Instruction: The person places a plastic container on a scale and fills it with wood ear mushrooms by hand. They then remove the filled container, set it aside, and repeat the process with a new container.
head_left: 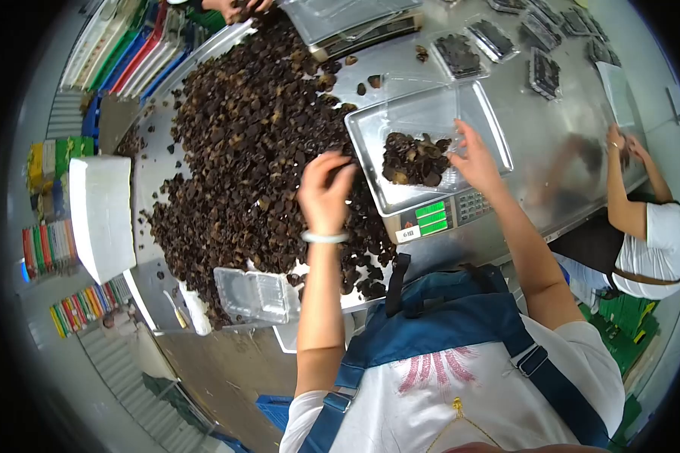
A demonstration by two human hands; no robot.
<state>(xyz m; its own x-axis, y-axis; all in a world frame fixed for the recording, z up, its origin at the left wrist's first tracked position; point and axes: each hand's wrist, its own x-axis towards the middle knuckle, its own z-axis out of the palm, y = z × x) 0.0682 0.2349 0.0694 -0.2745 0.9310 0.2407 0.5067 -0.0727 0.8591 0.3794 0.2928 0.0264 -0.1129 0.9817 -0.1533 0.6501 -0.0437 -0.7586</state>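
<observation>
My left hand [326, 195], with a pale band at its wrist, is over the right side of a large heap of dark wood ear mushrooms [242, 143]. Its fingers curl loosely, and a gap shows between them and the thumb. My right hand [474, 157] has its fingers apart at the right side of a clear plastic box [449, 180], fingertips right at the rim. Dark mushroom pieces [415, 160] fill part of this box. Under it lies a metal tray [372, 177] on a digital scale [433, 219] with green displays.
Empty clear boxes [253, 294] lie at the heap's near edge. Filled boxes [461, 54] stand at the back right. Another scale [363, 38] is at the back. A white foam box [102, 219] borders the left. Co-workers' hands show at top left [234, 7] and right [623, 143].
</observation>
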